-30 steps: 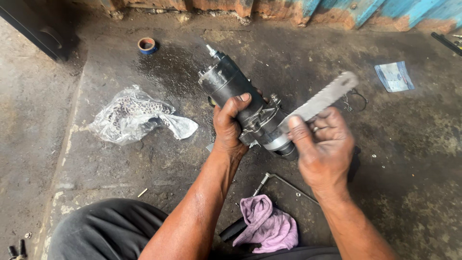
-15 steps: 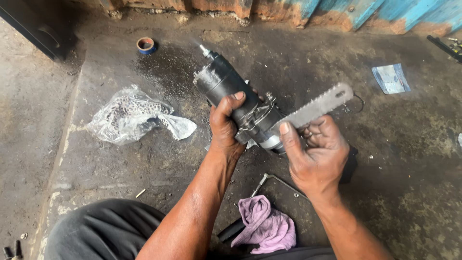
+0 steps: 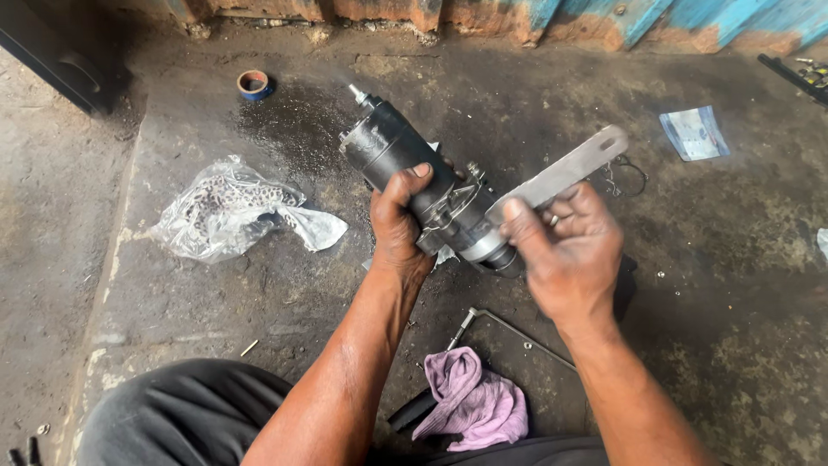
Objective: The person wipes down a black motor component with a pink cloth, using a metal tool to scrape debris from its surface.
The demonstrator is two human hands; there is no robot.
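Here, near the middle of the frame, the left hand [image 3: 398, 226] is wrapped around a dark cylindrical motor [image 3: 423, 185], its grip clamped on the body with the thumb lying over the top. The motor is held off the floor, tilted, with its shaft end pointing to the upper left and its lighter metal end down toward the right. The right hand [image 3: 569, 250] has its grip closed on a flat grey metal blade [image 3: 565, 173], the thumb pressing it near the motor's lower end; the blade slants up to the right. Left of centre, a crumpled clear plastic bag [image 3: 233, 207] lies on the concrete floor [image 3: 733, 259]. A roll of tape [image 3: 254, 84] sits in the upper left. A pink rag [image 3: 474, 401] lies at the bottom centre, with a thin metal rod [image 3: 509, 326] just above it. A small printed packet [image 3: 694, 132] lies in the upper right.
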